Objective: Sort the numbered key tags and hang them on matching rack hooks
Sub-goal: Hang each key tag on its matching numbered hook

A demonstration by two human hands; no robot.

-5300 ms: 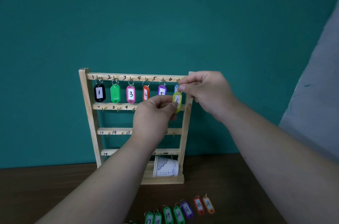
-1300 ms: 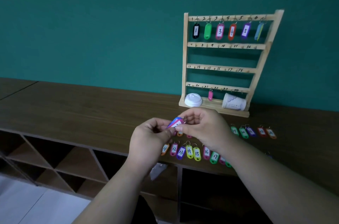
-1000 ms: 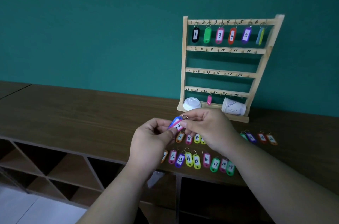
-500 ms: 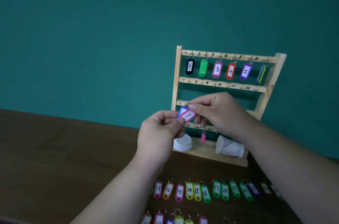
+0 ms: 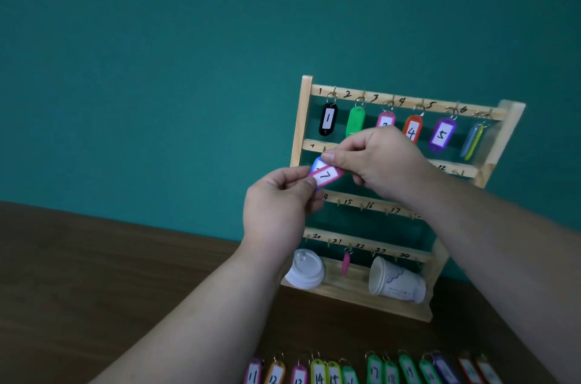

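Note:
A wooden rack (image 5: pixel 300 119) with numbered hooks stands on the brown table against the teal wall. Tags 1 (image 5: pixel 328 119), 2, 3, 4 (image 5: pixel 412 131) and 5 (image 5: pixel 442 134) hang on its top rail, and two thin tags (image 5: pixel 473 140) hang at hook 6. Both hands hold a pink tag marked 7 (image 5: pixel 326 176) with a blue tag (image 5: pixel 317 163) behind it, in front of the rack's second rail. My left hand (image 5: pixel 278 204) pinches their lower left end. My right hand (image 5: pixel 377 160) pinches the upper end. A small pink tag (image 5: pixel 345 262) hangs on the bottom rail.
A white cup lid (image 5: pixel 304 270) and a paper cup (image 5: pixel 396 284) on its side lie on the rack's base. A row of numbered tags (image 5: pixel 374 371) lies along the table's near edge.
Both hands have lifted the pink 7 tag and blue tag from above the table up to the rack's second rail. The view has come closer to the rack.

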